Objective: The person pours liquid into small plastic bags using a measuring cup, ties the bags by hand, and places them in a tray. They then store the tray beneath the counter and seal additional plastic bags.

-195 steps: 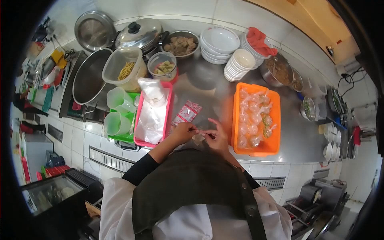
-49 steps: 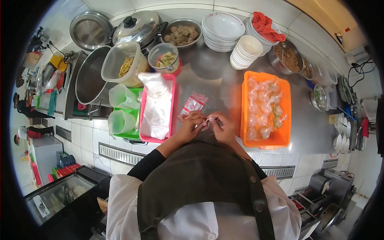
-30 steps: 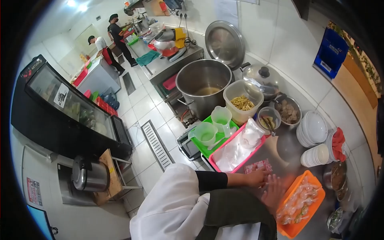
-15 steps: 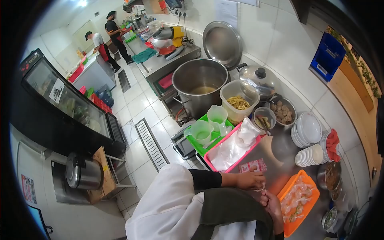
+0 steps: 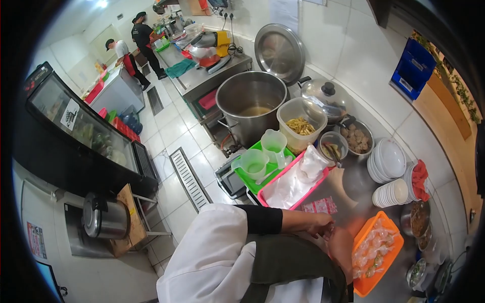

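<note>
Both hands meet low in the view, over the steel counter, between the pink packet and the orange tray. My left hand point(image 5: 319, 224) comes from the left in a black sleeve, fingers closed in a pinch. Against it presses my right hand point(image 5: 340, 247), its fingers curled and mostly hidden behind its back. A scrap of pale film, seemingly a small plastic bag, is pinched between them, largely covered. Beside my right hand, the orange tray point(image 5: 398, 248) holds several knotted clear bags point(image 5: 376, 242). A pink-and-white packet point(image 5: 320, 206) lies just beyond my left hand.
A pink tray point(image 5: 262, 198) holds plastic sheets, beside a green tray with measuring jugs point(image 5: 254, 162). Behind stand a large pot point(image 5: 251, 96), a tub of yellowish strips point(image 5: 301, 121) and a bowl of meatballs point(image 5: 357, 139). Bowls point(image 5: 386, 161) stack at right. Two people work far back.
My hands have drawn closer together, and my right hand has turned so its back hides more of the fingers. The pale film shows less. The view has shifted slightly.
</note>
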The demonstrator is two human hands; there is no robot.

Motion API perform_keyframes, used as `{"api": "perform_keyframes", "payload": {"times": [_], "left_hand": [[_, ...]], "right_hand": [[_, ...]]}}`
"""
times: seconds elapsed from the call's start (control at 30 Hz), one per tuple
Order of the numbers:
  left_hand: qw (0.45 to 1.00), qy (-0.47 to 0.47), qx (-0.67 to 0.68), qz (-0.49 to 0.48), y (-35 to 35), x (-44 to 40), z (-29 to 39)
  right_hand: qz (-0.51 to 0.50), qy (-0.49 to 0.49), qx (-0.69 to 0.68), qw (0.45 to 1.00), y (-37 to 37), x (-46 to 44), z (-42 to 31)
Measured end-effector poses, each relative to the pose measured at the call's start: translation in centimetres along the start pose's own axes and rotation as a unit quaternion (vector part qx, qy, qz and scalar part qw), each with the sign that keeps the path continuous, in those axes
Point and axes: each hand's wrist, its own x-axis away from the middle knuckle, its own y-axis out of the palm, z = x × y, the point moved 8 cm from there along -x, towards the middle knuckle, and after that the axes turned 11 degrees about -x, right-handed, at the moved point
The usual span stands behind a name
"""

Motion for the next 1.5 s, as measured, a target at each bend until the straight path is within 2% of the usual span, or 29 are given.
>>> {"api": "perform_keyframes", "payload": {"times": [0.07, 0.17, 0.3, 0.4, 0.5, 0.6, 0.67, 0.7, 0.73, 0.77, 0.8, 0.87, 0.9, 0.97, 1.0, 1.03, 1.1, 1.13, 1.2, 1.27, 1.3, 1.33, 1.4, 1.5], "left_hand": [[0.998, -0.050, -0.006, -0.038, 0.1, -0.7, 0.0], [0.993, -0.093, -0.016, -0.065, 0.0, -2.3, -0.7], [0.998, -0.067, 0.011, -0.018, -0.4, -5.0, -1.9], [0.995, -0.045, 0.085, -0.019, -0.1, -6.1, -1.5], [0.974, -0.112, 0.172, 0.093, -1.6, -4.4, -0.1], [0.977, -0.074, 0.178, 0.086, -3.4, -10.1, -1.6], [0.980, -0.014, 0.145, 0.137, -1.9, -6.1, 1.9], [0.984, 0.000, 0.095, 0.150, -1.9, -5.2, 3.1], [0.985, 0.013, 0.045, 0.165, -2.0, -4.5, 4.2], [0.985, 0.010, -0.039, 0.166, -2.1, -4.8, 4.9], [0.982, 0.038, -0.100, 0.158, -1.6, -3.9, 6.3], [0.963, 0.126, -0.194, 0.139, 1.5, 0.8, 10.4], [0.948, 0.185, -0.228, 0.123, 3.5, 3.2, 12.6], [0.937, 0.240, -0.238, 0.083, 4.9, 3.7, 14.0], [0.930, 0.267, -0.244, 0.063, 5.5, 4.1, 14.9], [0.905, 0.283, -0.315, 0.036, 6.7, 6.0, 16.1], [0.838, 0.309, -0.449, -0.017, 8.5, 9.9, 17.6], [0.797, 0.327, -0.507, -0.020, 8.7, 10.3, 17.6], [0.704, 0.357, -0.614, -0.024, 9.2, 11.3, 17.4], [0.596, 0.397, -0.694, 0.070, 10.1, 15.2, 17.5], [0.537, 0.411, -0.727, 0.118, 10.6, 16.8, 17.5], [0.491, 0.454, -0.724, 0.169, 10.0, 15.6, 16.4], [0.389, 0.530, -0.705, 0.267, 7.0, 11.2, 12.1], [0.430, 0.425, -0.786, 0.132, 4.5, 7.6, 8.6]], "right_hand": [[-0.018, -0.022, -0.033, 0.999, 0.1, 0.3, -0.6], [-0.060, -0.094, 0.143, 0.983, 0.6, 0.4, -1.5], [-0.041, 0.013, -0.006, 0.999, 1.5, -0.2, 1.5], [0.008, 0.011, -0.031, 0.999, 1.9, -0.4, 1.9], [0.078, -0.038, -0.015, 0.996, 1.6, 0.1, 1.7], [0.175, -0.076, -0.008, 0.982, 1.1, 0.7, 2.7], [0.192, -0.021, -0.126, 0.973, 1.6, 0.6, 5.9], [0.143, 0.040, -0.333, 0.931, 3.2, 0.5, 8.7], [0.124, 0.117, -0.517, 0.839, 4.8, 0.7, 11.3], [0.080, 0.179, -0.679, 0.707, 7.0, 0.9, 12.8], [0.052, 0.125, -0.775, 0.617, 7.2, 0.6, 11.5], [-0.007, 0.011, -0.916, 0.400, 6.8, 0.3, 8.5], [-0.038, -0.039, -0.921, 0.386, 6.2, 0.0, 7.7], [-0.098, -0.138, -0.920, 0.353, 4.5, -0.6, 6.2], [-0.134, -0.183, -0.907, 0.354, 3.5, -1.1, 5.1], [-0.170, -0.226, -0.891, 0.355, 2.0, -1.5, 3.6], [-0.086, -0.127, -0.879, 0.452, 1.0, -1.5, 3.3], [0.037, 0.020, -0.847, 0.530, 0.5, -0.2, 3.7], [0.075, 0.131, -0.768, 0.622, 0.2, 0.0, 5.7], [-0.098, 0.058, -0.727, 0.677, -0.4, -4.0, 10.3], [-0.147, 0.042, -0.697, 0.700, -0.2, -4.4, 9.6], [-0.195, 0.021, -0.664, 0.722, -0.1, -4.7, 8.8], [-0.214, 0.021, -0.595, 0.774, -0.9, -5.0, 3.7], [-0.203, 0.008, -0.469, 0.860, 3.1, -5.4, 7.6]]}}
